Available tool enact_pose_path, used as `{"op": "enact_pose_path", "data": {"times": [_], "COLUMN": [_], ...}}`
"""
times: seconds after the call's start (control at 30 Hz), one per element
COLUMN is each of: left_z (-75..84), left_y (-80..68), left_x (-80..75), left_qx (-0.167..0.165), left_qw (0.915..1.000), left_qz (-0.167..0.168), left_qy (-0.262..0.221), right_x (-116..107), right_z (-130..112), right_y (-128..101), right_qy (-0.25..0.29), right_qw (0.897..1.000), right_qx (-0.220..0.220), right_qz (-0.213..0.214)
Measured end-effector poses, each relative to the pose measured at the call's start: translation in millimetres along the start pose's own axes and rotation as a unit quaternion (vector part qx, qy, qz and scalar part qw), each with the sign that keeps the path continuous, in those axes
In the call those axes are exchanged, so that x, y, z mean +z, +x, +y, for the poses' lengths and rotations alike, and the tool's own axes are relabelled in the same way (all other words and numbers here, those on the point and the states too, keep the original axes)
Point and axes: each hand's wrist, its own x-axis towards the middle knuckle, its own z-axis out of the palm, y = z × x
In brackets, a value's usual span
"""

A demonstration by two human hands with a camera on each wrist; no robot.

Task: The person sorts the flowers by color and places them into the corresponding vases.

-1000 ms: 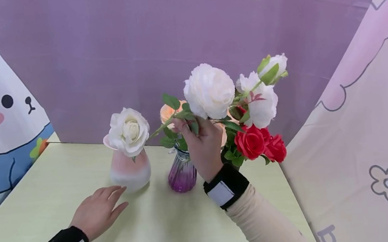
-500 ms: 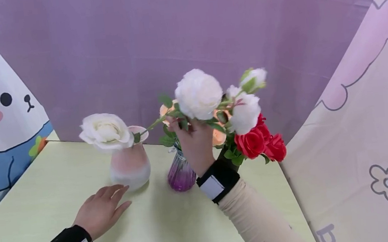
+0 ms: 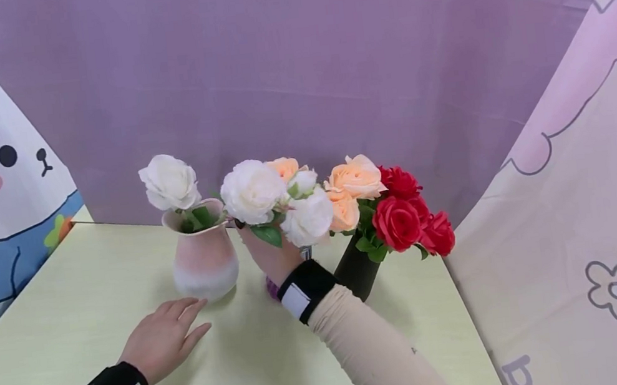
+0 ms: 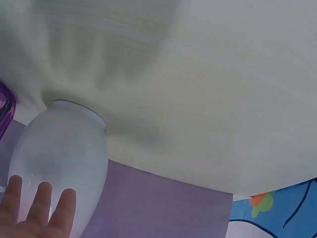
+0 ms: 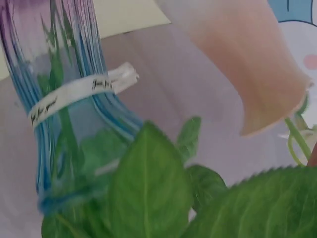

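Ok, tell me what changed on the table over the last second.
The right hand brought the white flower spray down and leftward; its lead bloom, earlier drooping before the pink vase, now stands above the rim. The grip looks unchanged, though mostly hidden. The left hand stayed flat on the table; the black vase with red roses stayed put.

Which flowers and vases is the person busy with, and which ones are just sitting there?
Busy with: white flower spray, held by the right hand; pink vase with a white bloom in it; left hand flat on the table.

Just sitting: purple glass vase; black vase; red roses.
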Motion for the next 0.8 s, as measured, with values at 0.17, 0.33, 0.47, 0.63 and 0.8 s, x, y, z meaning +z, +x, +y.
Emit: {"op": "enact_pose_path", "data": {"times": [0.17, 0.33, 0.47, 0.63, 0.8], "left_z": [5.9, 9.0, 10.4, 11.6, 12.7], "left_y": [-0.1, -2.1, -3.4, -3.0, 1.4], "left_x": [-0.4, -0.7, 2.1, 6.7, 5.4], "left_qx": [0.004, 0.004, 0.0, 0.003, 0.009], "left_qw": [1.0, 1.0, 1.0, 0.9999, 0.9998], "left_qz": [-0.005, -0.003, -0.006, -0.009, -0.012], "left_qy": [-0.005, -0.007, -0.004, -0.006, -0.01], "right_x": [12.9, 18.7, 19.3, 17.8, 16.2], "right_z": [27.9, 66.3, 96.7, 128.5, 165.5], "right_y": [8.5, 8.5, 9.8, 6.7, 0.4], "right_qy": [-0.228, -0.305, -0.326, -0.319, -0.29], "right_qw": [0.968, 0.946, 0.941, 0.947, 0.956], "right_qx": [-0.072, -0.103, -0.086, -0.038, -0.045], "right_qz": [0.079, 0.038, -0.01, -0.019, -0.033]}}
